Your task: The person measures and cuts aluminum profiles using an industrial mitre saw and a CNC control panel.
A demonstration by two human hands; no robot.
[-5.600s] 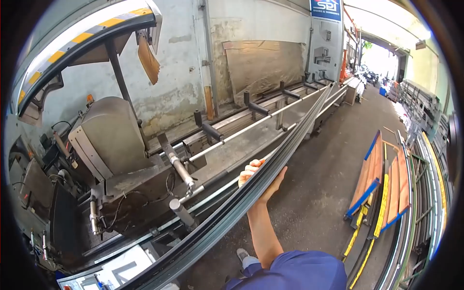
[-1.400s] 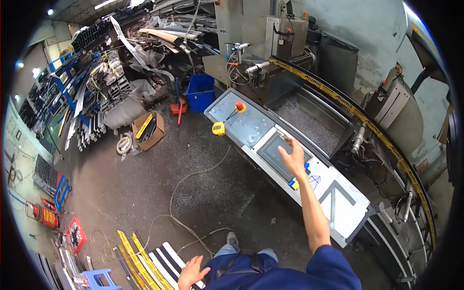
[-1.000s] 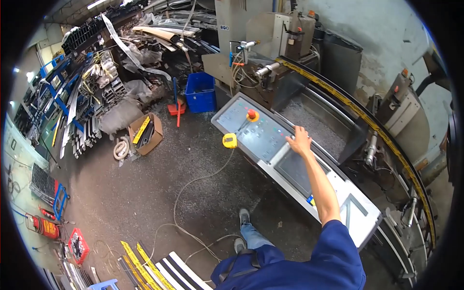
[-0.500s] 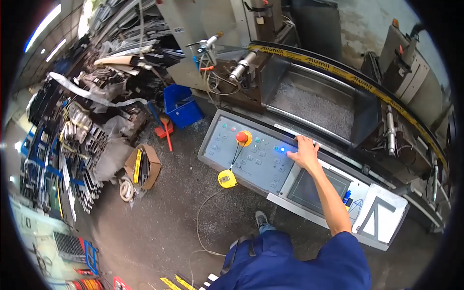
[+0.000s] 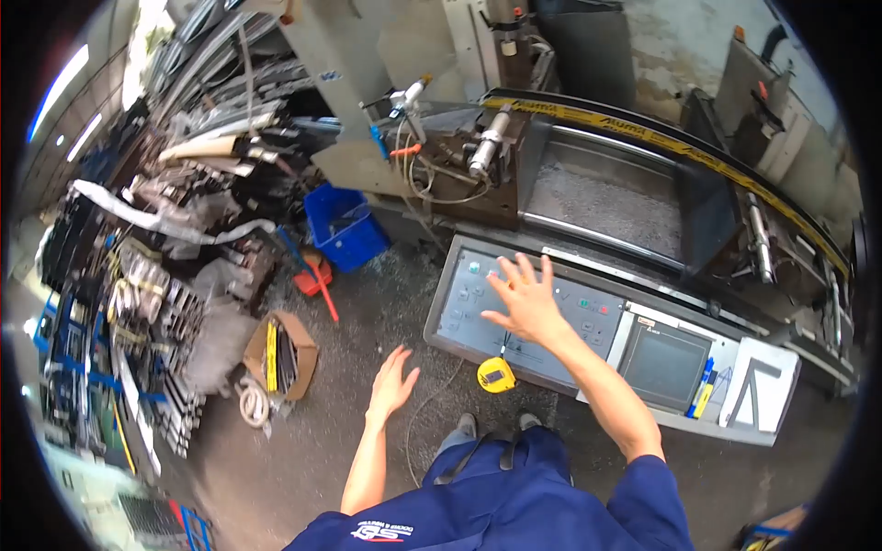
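My right hand (image 5: 528, 301) is spread over the left part of the grey control panel (image 5: 464, 317), its fingers apart and nothing in them. It covers the area where the red emergency stop button sits. Below that hand, a yellow tape measure (image 5: 496, 375) hangs at the panel's front edge. My left hand (image 5: 392, 386) is over the floor, left of the panel, with fingers stretched and holding nothing. To the right on the console are a dark screen (image 5: 665, 365), a blue marker (image 5: 706, 369) and a white sheet with a grey angle-shaped piece (image 5: 749, 390).
Behind the panel stands a machine with a long profile (image 5: 634, 127) wrapped in yellow tape, and metal clamping cylinders (image 5: 490, 142). On the floor at left are a blue bin (image 5: 344, 230), a red dustpan (image 5: 314, 278), a cardboard box (image 5: 299, 358) and stacked metal profiles (image 5: 175, 354).
My right hand has moved left across the panel, away from the lit blue button, and spread its fingers. My left hand has come into view. The camera view has shifted.
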